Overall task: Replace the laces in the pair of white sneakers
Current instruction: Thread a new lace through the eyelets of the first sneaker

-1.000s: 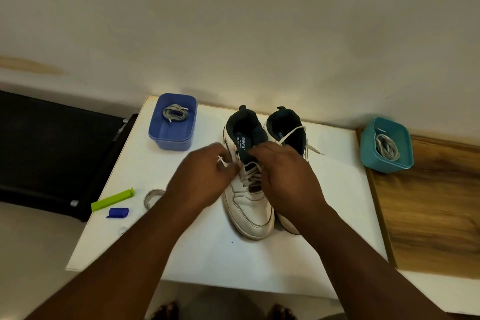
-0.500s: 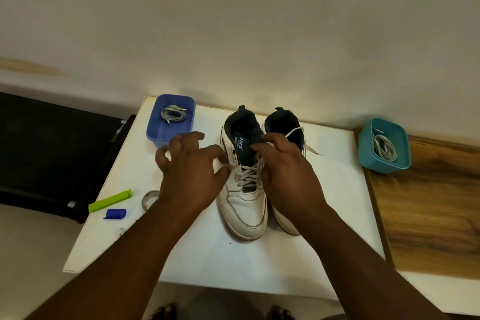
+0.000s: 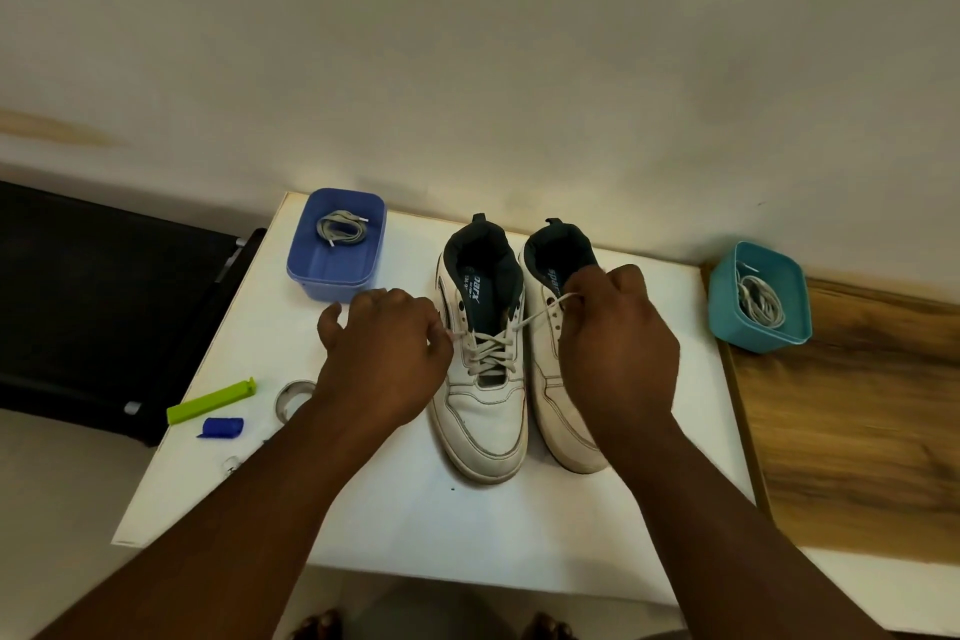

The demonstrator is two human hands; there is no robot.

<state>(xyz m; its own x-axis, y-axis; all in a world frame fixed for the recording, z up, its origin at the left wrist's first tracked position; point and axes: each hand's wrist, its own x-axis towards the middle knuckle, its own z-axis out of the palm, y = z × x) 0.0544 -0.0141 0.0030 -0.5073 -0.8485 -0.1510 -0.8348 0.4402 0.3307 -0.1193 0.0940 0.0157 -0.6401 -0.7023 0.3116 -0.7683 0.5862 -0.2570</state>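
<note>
Your two sneakers stand side by side in the middle of the white surface (image 3: 395, 525), toes toward you, heels toward the wall. The left sneaker (image 3: 485, 379) carries a lace (image 3: 491, 348) crossed over its lower eyelets, and that is the one you are working on.

Your left hand (image 3: 384, 359) sits just beside the sneaker's left flank, fingers curled, pinching one lace end right at the eyelet row. Your right hand (image 3: 618, 343) lies over the right sneaker (image 3: 558, 400), fingers closed on the other end, which runs taut and slanting from the left sneaker's right eyelets up to your grip.

So the lace stretches crosswise between your hands, while the shoe's long axis runs straight away from you. The upper eyelets, by the look of it unthreaded, lie farther from you, toward the dark collar. Your left hand is the nearer one to them; your right hand holds its end well out to the side, across the neighbouring shoe.

My read: the next threading runs away from you, up the tongue, and each end has to come back in toward the centre line first.

Spare laces wait in the blue tub (image 3: 336, 270) at far left and the teal tub (image 3: 727, 307) at right.
</note>
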